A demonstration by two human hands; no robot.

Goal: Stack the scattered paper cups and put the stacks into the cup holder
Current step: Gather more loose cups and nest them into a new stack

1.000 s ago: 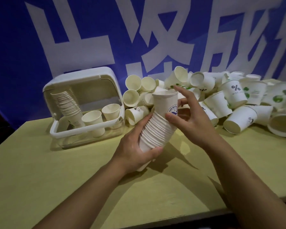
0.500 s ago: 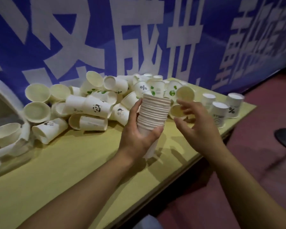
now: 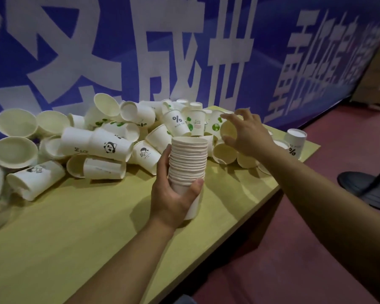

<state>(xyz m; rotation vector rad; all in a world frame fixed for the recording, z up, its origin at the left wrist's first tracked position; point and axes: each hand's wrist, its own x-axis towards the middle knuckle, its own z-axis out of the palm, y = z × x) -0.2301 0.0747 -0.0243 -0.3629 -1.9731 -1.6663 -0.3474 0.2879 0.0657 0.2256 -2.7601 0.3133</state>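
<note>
The left hand point(image 3: 173, 200) holds a tall stack of paper cups point(image 3: 188, 163) upright over the yellow desk point(image 3: 75, 227), with its fingers and thumb curled tight around the low part of the stack. The right hand point(image 3: 248, 132) reaches over the pile of loose cups point(image 3: 110, 137) at the back of the desk. Its fingers point(image 3: 242, 113) are spread apart around the rim of one cup point(image 3: 228, 131) lying on its side. Behind the pile hangs a blue banner point(image 3: 184, 40).
</note>
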